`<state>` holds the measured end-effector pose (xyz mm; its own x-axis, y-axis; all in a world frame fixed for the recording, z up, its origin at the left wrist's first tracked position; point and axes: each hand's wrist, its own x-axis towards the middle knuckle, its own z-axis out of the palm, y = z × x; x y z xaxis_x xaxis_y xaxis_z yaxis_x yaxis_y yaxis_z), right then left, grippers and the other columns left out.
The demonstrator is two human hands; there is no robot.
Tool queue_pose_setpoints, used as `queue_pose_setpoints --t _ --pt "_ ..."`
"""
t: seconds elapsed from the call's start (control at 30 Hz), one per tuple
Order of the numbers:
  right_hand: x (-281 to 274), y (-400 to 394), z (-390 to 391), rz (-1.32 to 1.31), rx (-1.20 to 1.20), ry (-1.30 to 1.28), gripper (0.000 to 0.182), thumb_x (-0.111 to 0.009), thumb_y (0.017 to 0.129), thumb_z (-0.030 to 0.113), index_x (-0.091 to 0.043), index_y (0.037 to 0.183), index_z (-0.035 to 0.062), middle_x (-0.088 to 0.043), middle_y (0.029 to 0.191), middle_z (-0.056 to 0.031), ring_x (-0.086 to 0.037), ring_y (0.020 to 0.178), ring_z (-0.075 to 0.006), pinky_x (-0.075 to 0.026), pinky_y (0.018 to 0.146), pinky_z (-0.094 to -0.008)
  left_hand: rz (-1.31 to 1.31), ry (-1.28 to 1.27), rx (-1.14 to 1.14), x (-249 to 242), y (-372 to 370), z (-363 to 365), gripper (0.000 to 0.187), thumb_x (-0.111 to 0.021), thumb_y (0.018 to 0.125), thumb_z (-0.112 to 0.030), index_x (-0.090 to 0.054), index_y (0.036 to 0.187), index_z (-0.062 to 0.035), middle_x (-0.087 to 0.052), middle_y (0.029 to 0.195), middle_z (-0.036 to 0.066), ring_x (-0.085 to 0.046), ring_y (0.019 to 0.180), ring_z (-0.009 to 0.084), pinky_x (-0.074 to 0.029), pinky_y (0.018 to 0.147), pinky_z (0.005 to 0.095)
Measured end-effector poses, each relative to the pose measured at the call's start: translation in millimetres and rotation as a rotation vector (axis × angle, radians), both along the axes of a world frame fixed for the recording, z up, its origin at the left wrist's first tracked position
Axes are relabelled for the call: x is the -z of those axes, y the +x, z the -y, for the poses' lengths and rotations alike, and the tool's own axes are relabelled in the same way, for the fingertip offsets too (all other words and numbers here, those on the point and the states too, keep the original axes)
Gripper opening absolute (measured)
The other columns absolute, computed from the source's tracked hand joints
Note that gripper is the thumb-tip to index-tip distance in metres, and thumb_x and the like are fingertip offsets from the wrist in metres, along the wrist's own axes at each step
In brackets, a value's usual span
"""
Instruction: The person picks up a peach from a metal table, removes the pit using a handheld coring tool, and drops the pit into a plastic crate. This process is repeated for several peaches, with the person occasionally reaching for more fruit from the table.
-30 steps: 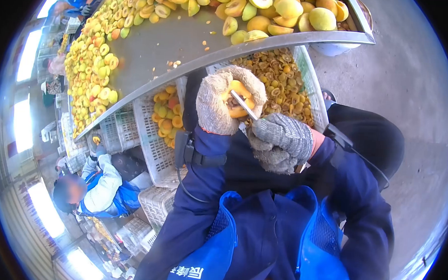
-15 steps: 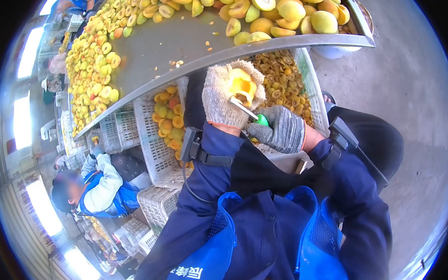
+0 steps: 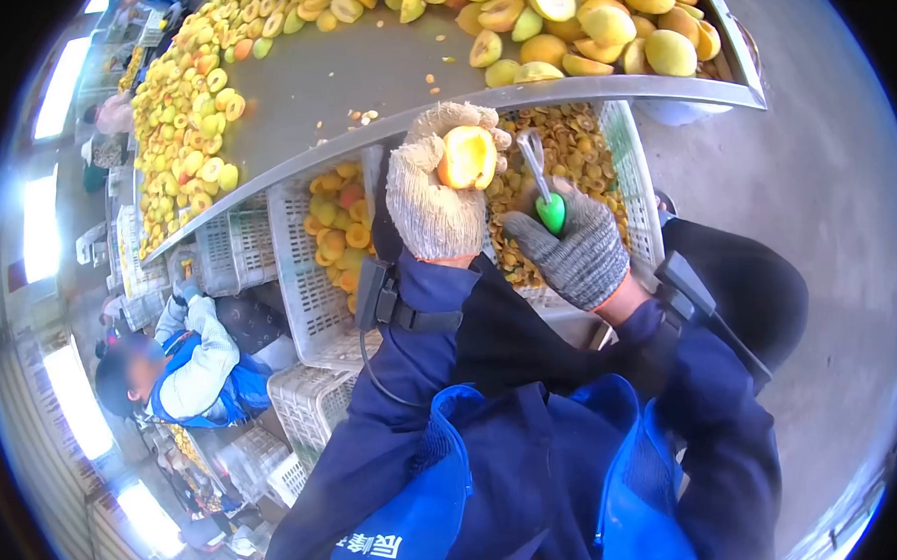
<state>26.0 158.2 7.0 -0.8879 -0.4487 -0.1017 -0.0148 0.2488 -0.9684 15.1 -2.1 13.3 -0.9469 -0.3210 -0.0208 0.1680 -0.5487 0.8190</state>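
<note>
My left hand (image 3: 434,204), in a cream knitted glove, is closed around a yellow peach half (image 3: 468,159). The cut side of the peach faces up towards me, with an uneven hollow in it. To its right, my right hand (image 3: 578,248), in a grey knitted glove, grips a small pitting spoon (image 3: 550,210) by its green handle. The spoon's metal end points up and away, apart from the peach. Below both hands stands a pale crate (image 3: 633,178) filled with brownish pits and scraps (image 3: 565,135).
A metal table (image 3: 327,80) ahead carries many peach halves (image 3: 190,119), with larger ones (image 3: 605,27) at the right. A white crate (image 3: 303,284) at my left holds more peach halves (image 3: 341,230). Further left, a person in a blue vest (image 3: 199,369) sits near stacked crates.
The pitting spoon has come away from the peach, and my right hand has moved right with its metal end turned upward. My left hand has shifted slightly left and tilted the peach.
</note>
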Motion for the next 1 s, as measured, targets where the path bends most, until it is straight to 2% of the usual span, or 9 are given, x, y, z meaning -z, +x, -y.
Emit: queue_pose_setpoints --t 0.2,0.4,0.53,0.63,0.73,0.8,0.83,0.93,1.0 --pt "10 -17 6 -0.376 0.107 -0.069 0.028 -0.077 0.084 0.023 -0.067 0.105 0.0066 -0.067 0.087 -0.0168 -0.067 0.076 -0.0353 -0.054 0.067 -0.0414 0.106 0.011 -0.026 -4 4 -38 0.037 -0.042 0.094 -0.023 -0.06 0.113 0.0034 -0.066 0.109 0.021 -0.066 0.095 0.0325 -0.055 0.087 0.0434" --pt "17 -10 -5 -0.293 0.091 0.069 0.022 -0.073 0.086 0.022 -0.066 0.099 0.0056 -0.065 0.083 -0.0187 -0.065 0.075 -0.0395 -0.052 0.066 -0.0457 0.201 -0.071 -0.062 5 -1 -49 0.036 -0.043 0.096 -0.026 -0.061 0.114 -0.0001 -0.066 0.109 0.019 -0.067 0.094 0.032 -0.055 0.085 0.0426" --pt "24 8 -21 -0.033 -0.018 0.121 0.014 -0.07 0.084 0.017 -0.066 0.092 0.0066 -0.065 0.079 -0.0186 -0.064 0.074 -0.041 -0.051 0.066 -0.046 0.174 0.195 -0.026 6 -1 -14 0.04 -0.049 0.09 -0.031 -0.064 0.11 -0.0001 -0.067 0.108 0.018 -0.068 0.093 0.0336 -0.058 0.075 0.0443" --pt "33 8 -33 -0.014 -0.156 0.325 0.018 -0.071 0.084 0.019 -0.066 0.094 0.0062 -0.065 0.076 -0.0182 -0.064 0.074 -0.0408 -0.051 0.066 -0.0462 0.223 -0.391 -0.133 -14 28 57 0.039 -0.051 0.084 -0.024 -0.065 0.107 0.0055 -0.068 0.107 0.017 -0.068 0.092 0.0307 -0.057 0.076 0.0401" --pt "31 -4 -33 -0.184 -0.113 0.489 0.022 -0.073 0.084 0.022 -0.066 0.095 0.0043 -0.066 0.078 -0.019 -0.065 0.074 -0.0403 -0.05 0.066 -0.046 0.394 -1.651 -0.079 -16 54 181 0.021 -0.059 0.087 -0.007 -0.072 0.102 -0.0058 -0.072 0.1 0.01 -0.069 0.097 0.0227 -0.053 0.089 0.0343" --pt "18 -9 -25 0.003 -0.056 0.352 0.027 -0.069 0.086 0.032 -0.067 0.093 0.006 -0.066 0.075 -0.0201 -0.066 0.075 -0.0402 -0.052 0.069 -0.0483 0.542 -1.552 -0.277 -17 34 215 0.019 -0.063 0.088 -0.008 -0.072 0.105 -0.007 -0.073 0.095 0.01 -0.07 0.089 0.0202 -0.056 0.081 0.0309" --pt "16 -10 -22 0.04 -0.018 0.294 0.026 -0.071 0.085 0.031 -0.067 0.092 0.007 -0.067 0.077 -0.0195 -0.066 0.075 -0.0399 -0.053 0.069 -0.0474 0.494 -0.974 -0.223 -27 8 215 0.02 -0.068 0.089 -0.011 -0.071 0.108 -0.0061 -0.072 0.096 0.007 -0.068 0.082 0.0148 -0.054 0.072 0.025" --pt "22 -16 -8 0.04 0.01 0.142 0.023 -0.072 0.084 0.029 -0.067 0.09 0.007 -0.067 0.078 -0.0195 -0.066 0.075 -0.0398 -0.052 0.068 -0.047 0.515 -0.688 -0.291 -24 -96 159 0.028 -0.072 0.087 -0.012 -0.069 0.114 -0.0044 -0.07 0.093 0.005 -0.064 0.077 0.0078 -0.048 0.065 0.0202" --pt "36 -14 -1 0.111 0.02 0.05 0.022 -0.074 0.084 0.025 -0.067 0.09 0.0055 -0.067 0.082 -0.0174 -0.066 0.079 -0.0367 -0.052 0.07 -0.0434 0.513 -1.306 -0.219 19 -164 159 0.058 -0.077 0.08 -0.039 -0.065 0.121 0.0004 -0.069 0.117 0.018 -0.067 0.107 0.0282 -0.051 0.089 0.036"
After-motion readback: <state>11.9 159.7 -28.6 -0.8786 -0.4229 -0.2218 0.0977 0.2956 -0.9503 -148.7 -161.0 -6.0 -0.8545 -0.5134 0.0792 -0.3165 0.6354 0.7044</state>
